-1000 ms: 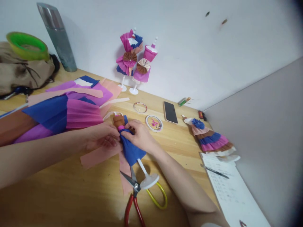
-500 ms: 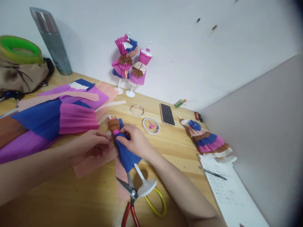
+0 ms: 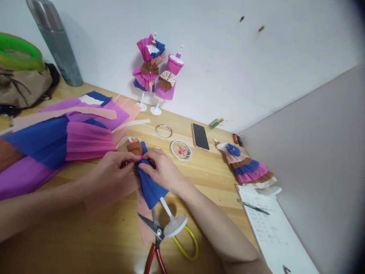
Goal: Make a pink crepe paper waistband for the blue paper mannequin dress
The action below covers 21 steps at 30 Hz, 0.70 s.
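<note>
A miniature dress form point(image 3: 153, 189) lies tilted on the table, wrapped in a blue crepe-paper skirt and a brown bodice, its white round base toward me. My right hand point(image 3: 161, 167) grips it at the upper skirt. At the pink waistband, my left hand point(image 3: 118, 167) pinches with thumb and forefinger; it touches the waist, but whatever lies between the fingertips is hidden. Under the base rest open scissors point(image 3: 158, 232) with one red and one yellow handle showing. A peach paper strip point(image 3: 144, 220) lies beneath the skirt and the blades.
Coloured crepe-paper sheets point(image 3: 88, 140) spread at left, near a bottle point(image 3: 61, 49) and a bag point(image 3: 24, 85). Two dressed forms point(image 3: 148, 72) stand by the wall. Tape rolls point(image 3: 181, 150), a phone point(image 3: 200, 136), another dressed form point(image 3: 248, 165) and a notebook point(image 3: 273, 236) with a pen lie rightward.
My left hand has moved up and right from beside the dress form to its waist, and its fingers have closed there. My right hand keeps its hold. The view has shifted slightly.
</note>
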Available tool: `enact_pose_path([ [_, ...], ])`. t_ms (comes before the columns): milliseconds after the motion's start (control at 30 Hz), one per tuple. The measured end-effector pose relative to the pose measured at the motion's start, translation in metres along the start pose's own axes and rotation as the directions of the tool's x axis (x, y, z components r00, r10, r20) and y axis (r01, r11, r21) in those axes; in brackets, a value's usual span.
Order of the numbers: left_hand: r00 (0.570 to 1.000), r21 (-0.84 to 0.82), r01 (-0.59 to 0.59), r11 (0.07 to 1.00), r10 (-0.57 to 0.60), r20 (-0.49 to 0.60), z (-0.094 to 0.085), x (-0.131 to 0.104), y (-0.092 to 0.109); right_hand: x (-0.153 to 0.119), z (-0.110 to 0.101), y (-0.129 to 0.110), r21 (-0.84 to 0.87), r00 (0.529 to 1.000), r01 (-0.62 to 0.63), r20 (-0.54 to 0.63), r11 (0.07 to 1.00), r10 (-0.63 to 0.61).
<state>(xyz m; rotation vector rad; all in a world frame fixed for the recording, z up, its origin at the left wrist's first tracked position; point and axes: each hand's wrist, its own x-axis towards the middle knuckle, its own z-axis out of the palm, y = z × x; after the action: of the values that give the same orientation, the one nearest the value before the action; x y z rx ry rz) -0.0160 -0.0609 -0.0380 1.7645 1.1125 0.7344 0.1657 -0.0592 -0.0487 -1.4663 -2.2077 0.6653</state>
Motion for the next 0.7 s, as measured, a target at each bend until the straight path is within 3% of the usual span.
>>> enact_pose_path([
  [333,0.993,0.204,-0.072,0.976,0.051,0.104,-0.008,0.005,-0.015,0.000,-0.007,0.001,0.036,0.997,0.060,0.044,0.998,-0.061],
  [700,0.989,0.225,-0.101,0.969,0.073,0.128,-0.010,0.006,-0.016,0.000,-0.011,0.003,0.062,0.995,0.082,0.043,0.995,-0.085],
])
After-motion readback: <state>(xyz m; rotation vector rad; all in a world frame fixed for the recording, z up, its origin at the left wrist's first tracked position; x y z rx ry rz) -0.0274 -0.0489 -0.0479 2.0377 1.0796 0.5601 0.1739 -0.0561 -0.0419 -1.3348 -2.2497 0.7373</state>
